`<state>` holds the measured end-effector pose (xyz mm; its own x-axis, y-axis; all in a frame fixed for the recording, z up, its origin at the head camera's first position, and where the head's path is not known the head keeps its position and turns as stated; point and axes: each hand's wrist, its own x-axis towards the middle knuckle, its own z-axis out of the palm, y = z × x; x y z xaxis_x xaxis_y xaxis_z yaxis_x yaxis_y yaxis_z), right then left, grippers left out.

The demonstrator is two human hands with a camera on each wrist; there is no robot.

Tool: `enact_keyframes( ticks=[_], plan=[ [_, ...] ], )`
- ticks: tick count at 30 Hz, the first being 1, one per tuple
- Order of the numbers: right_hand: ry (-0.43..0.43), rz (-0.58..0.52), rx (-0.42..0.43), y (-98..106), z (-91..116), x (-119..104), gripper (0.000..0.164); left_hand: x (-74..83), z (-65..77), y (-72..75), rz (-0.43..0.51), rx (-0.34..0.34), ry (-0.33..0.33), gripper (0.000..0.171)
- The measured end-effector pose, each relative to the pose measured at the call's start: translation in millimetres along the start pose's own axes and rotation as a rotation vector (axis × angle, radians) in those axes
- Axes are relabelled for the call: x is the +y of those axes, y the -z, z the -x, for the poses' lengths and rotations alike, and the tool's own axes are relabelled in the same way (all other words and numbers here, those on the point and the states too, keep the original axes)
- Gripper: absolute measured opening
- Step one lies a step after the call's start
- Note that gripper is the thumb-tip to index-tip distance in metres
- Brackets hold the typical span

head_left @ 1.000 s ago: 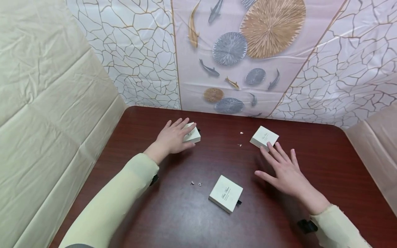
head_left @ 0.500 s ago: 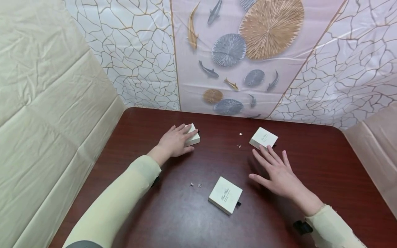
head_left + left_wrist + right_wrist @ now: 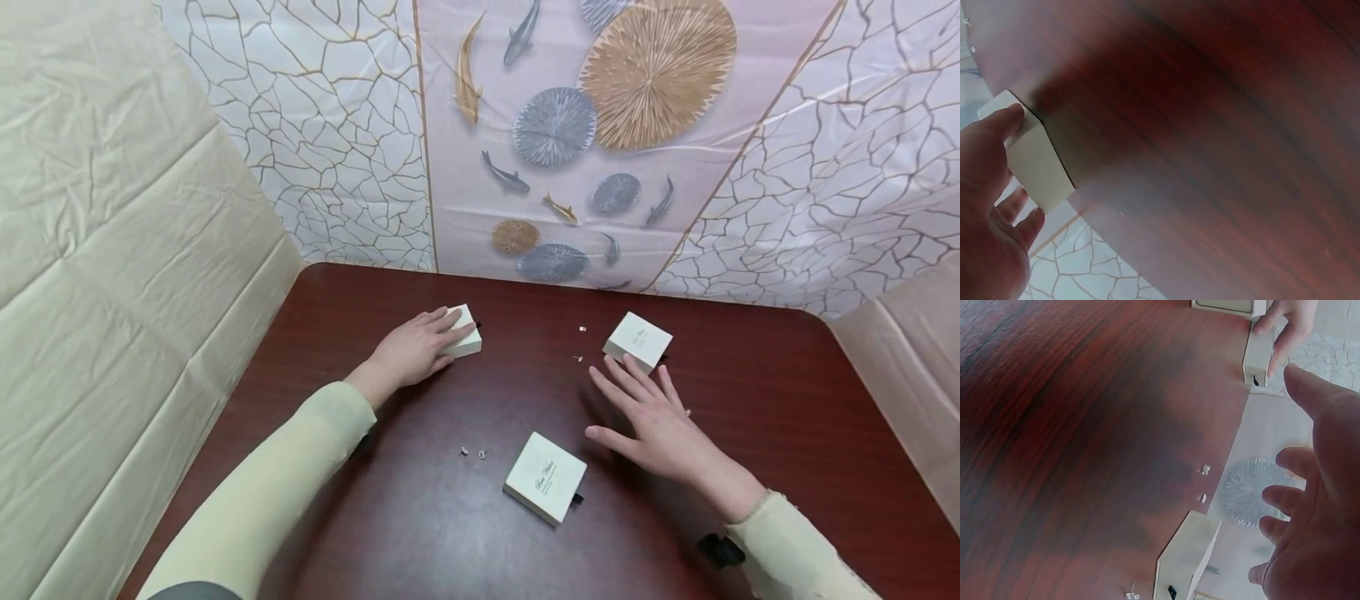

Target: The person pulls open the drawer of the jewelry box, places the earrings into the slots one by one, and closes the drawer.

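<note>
My left hand (image 3: pixel 408 346) holds a small white gift box (image 3: pixel 465 333) at the back left of the table, its fingers over the top. In the left wrist view the thumb lies against one side of that box (image 3: pixel 1038 162) and the fingertips against another. My right hand (image 3: pixel 660 429) hovers with spread fingers just in front of a second white box (image 3: pixel 639 335) at the back right, holding nothing. A third, larger-looking white box (image 3: pixel 546 477) with printed lettering and a black pull tab lies at the front middle.
Two tiny stud earrings (image 3: pixel 482 454) lie left of the front box. Two more small pieces, one a stud (image 3: pixel 577 358), lie left of the back right box. Another small piece (image 3: pixel 688 412) shows beside my right hand. Patterned cloth (image 3: pixel 555 208) hangs behind the table.
My right hand has drifted left and slightly nearer, away from the back right box. The left hand has shifted a little left, its thumb now closer against its box.
</note>
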<state>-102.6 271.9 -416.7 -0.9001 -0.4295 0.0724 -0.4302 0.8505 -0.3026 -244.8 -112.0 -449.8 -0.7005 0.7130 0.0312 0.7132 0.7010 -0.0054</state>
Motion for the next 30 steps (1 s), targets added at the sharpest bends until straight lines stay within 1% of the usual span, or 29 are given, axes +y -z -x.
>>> enact_keyframes(
  ticks=[5,14,18,21,26,28,30],
  plan=[
    [0.013,0.001,0.000,-0.2,-4.4,-3.5,0.080,-8.1,9.5,0.7,0.001,0.043,-0.095,0.062],
    [0.023,0.014,-0.015,0.9,-10.5,-6.9,0.080,-23.7,30.3,4.0,-0.003,0.018,-0.208,0.061],
    [0.027,0.019,-0.017,0.6,-12.0,-8.2,0.080,-28.7,38.1,2.1,0.007,0.045,-0.251,0.060],
    [0.034,0.020,-0.018,-0.1,-13.8,-8.6,0.079,-31.0,41.7,0.8,0.008,0.065,-0.272,0.060],
    [0.047,0.035,-0.015,-1.2,-17.5,-10.0,0.078,-32.8,44.9,2.6,0.000,0.066,-0.291,0.061],
    [0.051,0.041,-0.014,-1.1,-18.9,-11.1,0.078,-30.5,45.4,3.8,-0.004,0.059,-0.277,0.062],
    [0.057,0.043,-0.014,-0.9,-20.7,-12.3,0.077,-25.0,45.0,4.6,-0.001,0.050,-0.243,0.063]
  ],
)
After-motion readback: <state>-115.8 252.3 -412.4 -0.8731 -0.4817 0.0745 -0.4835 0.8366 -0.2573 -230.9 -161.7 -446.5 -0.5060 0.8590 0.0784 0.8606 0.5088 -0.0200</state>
